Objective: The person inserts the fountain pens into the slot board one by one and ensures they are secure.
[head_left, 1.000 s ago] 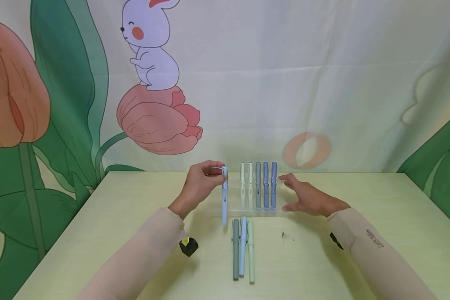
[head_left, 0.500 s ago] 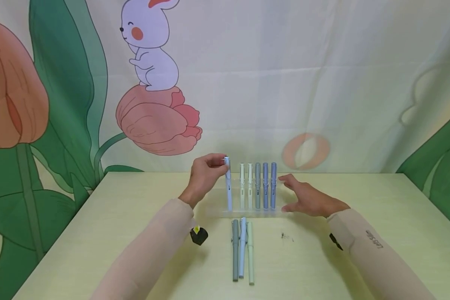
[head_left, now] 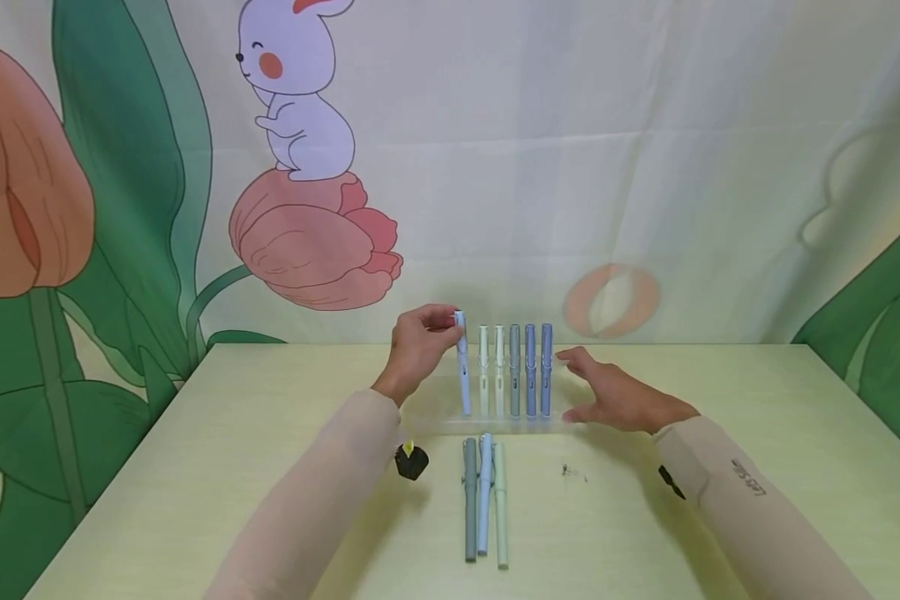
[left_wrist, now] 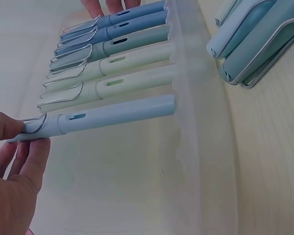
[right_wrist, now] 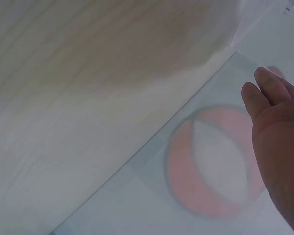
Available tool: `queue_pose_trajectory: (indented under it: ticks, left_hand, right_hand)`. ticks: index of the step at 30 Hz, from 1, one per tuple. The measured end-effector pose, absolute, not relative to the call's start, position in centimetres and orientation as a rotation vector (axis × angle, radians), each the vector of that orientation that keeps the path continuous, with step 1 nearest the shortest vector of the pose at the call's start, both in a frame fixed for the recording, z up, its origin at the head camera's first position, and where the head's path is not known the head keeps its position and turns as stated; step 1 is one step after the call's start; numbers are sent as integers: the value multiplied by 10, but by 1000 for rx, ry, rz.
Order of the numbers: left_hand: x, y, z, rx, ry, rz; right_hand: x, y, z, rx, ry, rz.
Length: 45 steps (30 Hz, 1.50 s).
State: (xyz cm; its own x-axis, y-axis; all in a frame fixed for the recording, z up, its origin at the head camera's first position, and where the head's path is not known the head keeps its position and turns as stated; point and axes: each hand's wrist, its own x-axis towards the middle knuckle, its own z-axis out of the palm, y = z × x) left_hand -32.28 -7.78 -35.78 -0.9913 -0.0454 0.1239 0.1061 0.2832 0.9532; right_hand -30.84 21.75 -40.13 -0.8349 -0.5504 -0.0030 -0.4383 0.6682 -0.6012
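Observation:
In the head view my left hand [head_left: 422, 340] pinches a light-blue pen [head_left: 462, 367] near its clipped cap end, between thumb and fingers. The pen leans slightly, its lower end at the front ledge of a clear pen stand [head_left: 435, 425]. Just right of it, several capped pens stand in a row: pale green pens [left_wrist: 132, 81], a grey-green pen [head_left: 515, 367] and blue pens [head_left: 531, 367]. At the stand's right end my right hand [head_left: 618, 396] holds it, thumb toward the front and fingers toward the back; the exact contact is hard to see.
Three loose pens lie in front of the stand: a dark green pen [head_left: 471, 500], a light-blue pen [head_left: 484, 500] and a pale green pen [head_left: 502, 508]. A small dark mark [head_left: 570, 472] is on the table [head_left: 270, 433]. A printed curtain [head_left: 480, 167] hangs behind.
My left hand has moved right and slightly up, bringing the light-blue pen from left of the row to beside the pale green pens on the stand. My right hand stays in place.

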Motion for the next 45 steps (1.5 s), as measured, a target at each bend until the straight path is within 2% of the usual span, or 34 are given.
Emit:
queue_pose_trajectory:
  ticks: [29, 37, 45]
  left_hand:
    - [-321, -66, -363, -33, -2576, -1675]
    - [-307, -75, -352, -31, -2544, -1564]
    - [-282, -82, -357, -18, -2609, -1568]
  right_hand:
    - [-308, 219, -401, -779, 2691, -900]
    - [-309, 219, -400, -826, 2714, -887]
    - [-307, 217, -400, -809, 2696, -903]
